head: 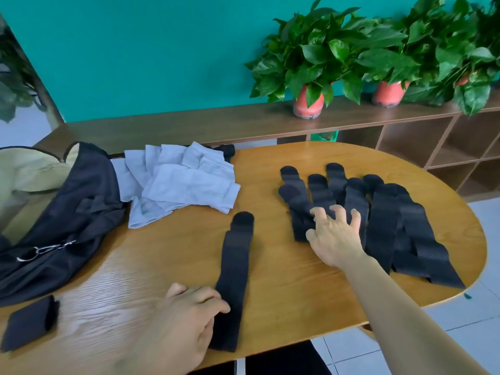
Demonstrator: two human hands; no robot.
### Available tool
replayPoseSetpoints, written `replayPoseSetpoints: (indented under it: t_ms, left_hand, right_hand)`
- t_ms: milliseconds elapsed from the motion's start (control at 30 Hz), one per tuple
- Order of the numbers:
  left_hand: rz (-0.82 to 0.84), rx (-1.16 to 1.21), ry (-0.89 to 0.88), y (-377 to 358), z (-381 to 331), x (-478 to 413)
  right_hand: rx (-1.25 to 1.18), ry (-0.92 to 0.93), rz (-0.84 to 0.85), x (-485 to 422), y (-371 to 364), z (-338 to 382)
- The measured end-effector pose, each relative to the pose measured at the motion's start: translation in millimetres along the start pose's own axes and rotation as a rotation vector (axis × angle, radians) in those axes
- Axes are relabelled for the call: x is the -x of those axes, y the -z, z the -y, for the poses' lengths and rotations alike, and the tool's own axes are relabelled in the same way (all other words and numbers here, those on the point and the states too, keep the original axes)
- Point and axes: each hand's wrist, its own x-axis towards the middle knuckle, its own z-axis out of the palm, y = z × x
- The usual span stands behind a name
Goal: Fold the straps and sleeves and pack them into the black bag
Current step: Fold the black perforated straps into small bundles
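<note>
Head view: a person stands at a wooden table (pixel 162 253), both bare arms reaching over it.
Right arm: stretched well forward and a bit left, wrist low over the wood.
Right hand (pixel 335 239): palm down on the heap of straps (pixel 400 228), fingers spread apart and bent like a claw, tips pressing into the black cloth, closed round none of it.
Left hand (pixel 186 320): close to the body, knuckles up, fingers bent, tips against the left edge of the single strap (pixel 238 261) near its lower end; I cannot tell whether it pinches the cloth or only touches it.
Single strap: laid flat and straight, between the two hands.
Heap of straps: fanned out on the right half of the table.
Sleeves (pixel 184 182): a loose pale grey pile at the far middle.
Black bag (pixel 62 212): slumped open at the left edge, just beside the sleeves.
Folded strap (pixel 27 323): near left corner, in front of the bag.
Behind: potted plants (pixel 311 55) on a long shelf (pixel 189 125).
</note>
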Motion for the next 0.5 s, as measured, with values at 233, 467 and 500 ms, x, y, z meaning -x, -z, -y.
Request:
replayPoseSetpoints:
  t_ms: [233, 467, 500]
  left_hand:
    - [0.007, 0.0, 0.001, -2, -15, 14]
    - [-0.041, 0.051, 0.058, -14, -31, -6]
    - [-0.027, 0.067, 0.078, -15, -32, -9]
  right_hand:
    - [0.087, 0.047, -0.121, 9, -2, 9]
    - [-0.144, 0.482, -0.304, 61, -10, 67]
    - [-0.104, 0.542, -0.221, 68, -17, 73]
